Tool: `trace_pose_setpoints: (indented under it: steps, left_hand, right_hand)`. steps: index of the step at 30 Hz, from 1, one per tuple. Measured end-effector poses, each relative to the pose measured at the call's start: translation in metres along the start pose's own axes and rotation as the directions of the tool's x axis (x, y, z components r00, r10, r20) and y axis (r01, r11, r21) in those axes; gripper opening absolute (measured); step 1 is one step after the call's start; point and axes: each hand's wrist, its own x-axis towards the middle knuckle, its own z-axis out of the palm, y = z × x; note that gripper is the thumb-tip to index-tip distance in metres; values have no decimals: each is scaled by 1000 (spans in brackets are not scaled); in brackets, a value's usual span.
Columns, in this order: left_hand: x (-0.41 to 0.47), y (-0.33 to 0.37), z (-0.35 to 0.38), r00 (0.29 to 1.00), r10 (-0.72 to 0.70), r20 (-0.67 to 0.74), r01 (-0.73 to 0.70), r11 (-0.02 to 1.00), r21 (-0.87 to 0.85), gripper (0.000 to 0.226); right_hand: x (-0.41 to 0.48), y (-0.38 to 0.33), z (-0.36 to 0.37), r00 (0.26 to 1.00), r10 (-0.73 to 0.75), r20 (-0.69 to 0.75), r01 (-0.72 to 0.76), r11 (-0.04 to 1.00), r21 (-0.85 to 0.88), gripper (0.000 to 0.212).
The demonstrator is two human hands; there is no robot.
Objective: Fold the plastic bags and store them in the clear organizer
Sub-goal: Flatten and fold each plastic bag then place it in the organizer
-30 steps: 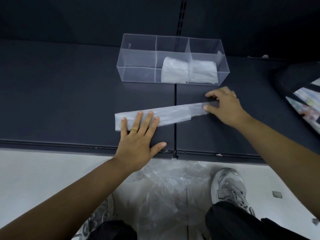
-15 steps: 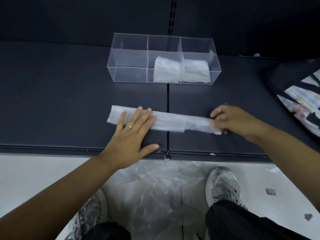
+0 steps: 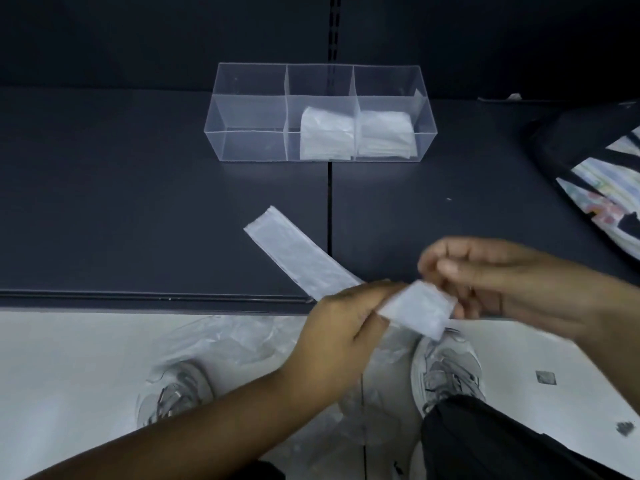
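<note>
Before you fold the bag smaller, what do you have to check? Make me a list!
1. Strip is flat and narrow: ok.
2. Left hand and right hand both grip its near end: ok.
3. Far end lies free on the shelf, nothing on it: ok.
4. Organizer has room, left part looks empty: ok.
5. Edges of the new fold line up: cannot tell, too blurred.
</note>
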Motion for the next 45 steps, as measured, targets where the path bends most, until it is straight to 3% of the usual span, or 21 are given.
trace_pose_setpoints:
  steps: [2, 4, 6, 9, 13, 15, 18, 24, 31, 33, 35, 37, 38, 40, 42, 45]
  left_hand:
    - [6, 8, -12, 993, -114, 30, 118, 966, -230, 23]
    - [14, 8, -25, 979, -202, 21, 196, 915, -354, 19]
    - [23, 5, -39, 948, -317, 29, 294, 836, -464, 22]
    - [31, -2, -54, 933, -345, 98, 313, 649, -694, 31]
    - [35, -17, -63, 899, -429, 85, 318, 508, -801, 28]
    - [36, -29, -65, 844, -533, 60, 365, 489, -793, 23]
    - [40, -43, -69, 728, -685, -30, 428, 488, -761, 17]
    - [54, -53, -76, 697, -672, -252, 480, 697, -533, 14]
    - [66, -61, -79, 732, -566, -379, 488, 824, -288, 10]
    - [62, -59, -80, 778, -427, -461, 433, 896, -99, 2]
    - [52, -54, -77, 857, -81, -510, 260, 921, 290, 17]
    - [35, -45, -64, 934, 221, -281, -30, 832, 554, 28]
    - [25, -43, -54, 955, 274, -108, -157, 784, 601, 38]
    - [8, -44, -36, 959, 235, 156, -279, 714, 642, 60]
    - [-1, -52, -27, 962, 163, 221, -272, 677, 684, 73]
    - [0, -57, -27, 971, 198, 131, -232, 669, 706, 63]
  right_hand:
    - [14, -2, -16, 986, -149, -80, 140, 984, -111, 38]
    - [32, -1, -21, 978, -204, 51, 210, 962, -174, 59]
    - [50, 2, -10, 960, -139, 243, 195, 955, -224, 73]
    - [76, 6, 12, 934, -65, 350, 164, 950, -264, 63]
    - [93, 11, 29, 992, -47, 119, 81, 950, -301, 26]
    - [93, 18, 33, 999, -45, -27, 32, 927, -373, 13]
    - [91, 27, 35, 979, -22, -204, -66, 908, -414, 9]
    - [81, 37, 35, 939, 47, -340, -166, 929, -330, 7]
    - [76, 40, 35, 898, 116, -424, -226, 950, -218, 9]
    - [77, 39, 35, 895, 128, -428, -234, 950, -205, 10]
    - [77, 38, 35, 892, 143, -430, -249, 948, -200, 10]
    - [77, 37, 36, 892, 154, -426, -257, 946, -197, 11]
    - [77, 36, 36, 893, 156, -422, -259, 945, -200, 11]
    - [76, 33, 36, 893, 173, -415, -277, 939, -205, 10]
    - [73, 28, 38, 893, 221, -391, -301, 941, -155, 7]
    - [64, 16, 40, 910, 281, -304, -289, 957, 21, 14]
